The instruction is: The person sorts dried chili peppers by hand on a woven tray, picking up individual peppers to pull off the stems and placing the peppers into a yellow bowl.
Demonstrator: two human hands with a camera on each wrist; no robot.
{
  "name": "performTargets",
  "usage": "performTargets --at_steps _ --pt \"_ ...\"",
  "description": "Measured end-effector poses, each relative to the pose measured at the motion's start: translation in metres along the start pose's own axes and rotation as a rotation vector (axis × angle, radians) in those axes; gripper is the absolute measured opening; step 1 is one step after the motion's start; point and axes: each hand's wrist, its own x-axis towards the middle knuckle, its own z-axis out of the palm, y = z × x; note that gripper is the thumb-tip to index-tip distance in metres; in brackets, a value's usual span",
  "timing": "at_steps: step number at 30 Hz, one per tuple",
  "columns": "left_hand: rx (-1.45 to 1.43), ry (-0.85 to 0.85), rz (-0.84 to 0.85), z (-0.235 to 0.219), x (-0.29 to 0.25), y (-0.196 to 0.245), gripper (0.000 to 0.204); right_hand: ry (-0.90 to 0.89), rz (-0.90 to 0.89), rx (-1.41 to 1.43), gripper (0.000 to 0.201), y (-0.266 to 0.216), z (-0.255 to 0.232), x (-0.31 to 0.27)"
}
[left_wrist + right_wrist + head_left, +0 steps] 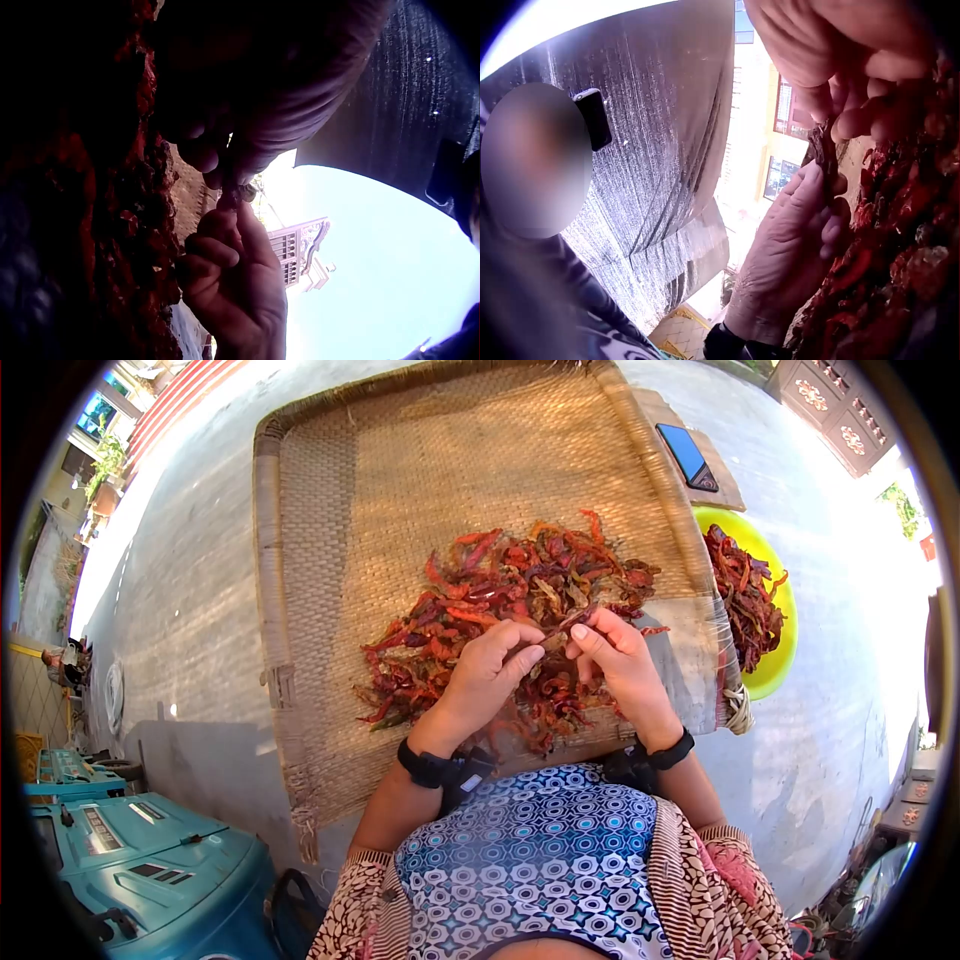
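Observation:
A dark, shrivelled dried chili pepper is stretched between the two hands, over a heap of red and brown dried chilies. The left hand pinches one end between thumb and fingers. At the other end, the thumb and fingertips of the right hand pinch it too. Both hands hang close over the near right part of the heap, their fingertips almost meeting. The heap lies on a large woven bamboo tray. In the left wrist view the near hand is mostly in shadow.
Right of the tray stands a yellow-green basin with dark red chilies in it. A phone lies on a wooden board beyond the basin. At the lower left is a teal vehicle. The tray has a raised rim.

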Motion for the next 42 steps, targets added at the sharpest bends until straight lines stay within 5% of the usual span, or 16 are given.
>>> performTargets --at_steps 6,12,15,21,24,27,30,33,37,39,42 --pt "-0.277 -0.021 -0.246 -0.002 -0.002 0.009 0.021 0.192 -0.071 0.090 0.016 -0.004 -0.022 -0.002" --pt "-0.346 0.019 -0.169 0.002 -0.001 0.000 0.022 0.413 -0.295 0.915 0.026 -0.019 -0.086 -0.004" --pt "-0.358 -0.047 -0.195 0.004 -0.002 -0.003 0.020 0.209 -0.113 0.760 0.034 -0.018 -0.098 -0.012" --pt "-0.162 -0.138 -0.125 0.005 -0.002 0.003 0.015 0.033 0.000 -0.479 0.033 -0.014 -0.005 -0.020" --pt "-0.180 -0.126 -0.076 0.003 -0.002 0.000 0.015 0.000 -0.018 -0.435 0.030 -0.010 0.008 -0.016" --pt "-0.105 -0.081 0.056 0.003 -0.001 -0.001 0.016 -0.095 -0.008 -0.272 0.030 -0.008 0.005 -0.017" --pt "-0.078 -0.095 0.012 0.000 -0.003 0.005 0.016 -0.146 0.054 -0.136 0.031 -0.007 -0.004 -0.020" --pt "0.057 0.136 -0.123 -0.004 -0.001 0.011 0.018 0.189 0.053 0.020 0.033 -0.008 -0.019 -0.019" --pt "0.586 0.431 0.010 -0.015 0.000 -0.009 0.019 0.322 -0.164 0.562 0.038 -0.004 -0.093 -0.013" --pt "0.682 0.402 -0.009 -0.016 -0.001 -0.007 0.021 0.312 -0.355 0.895 0.043 -0.012 -0.111 -0.014" --pt "0.782 0.312 -0.040 -0.015 -0.002 -0.003 0.021 0.288 -0.275 0.969 0.049 -0.014 -0.114 -0.016"
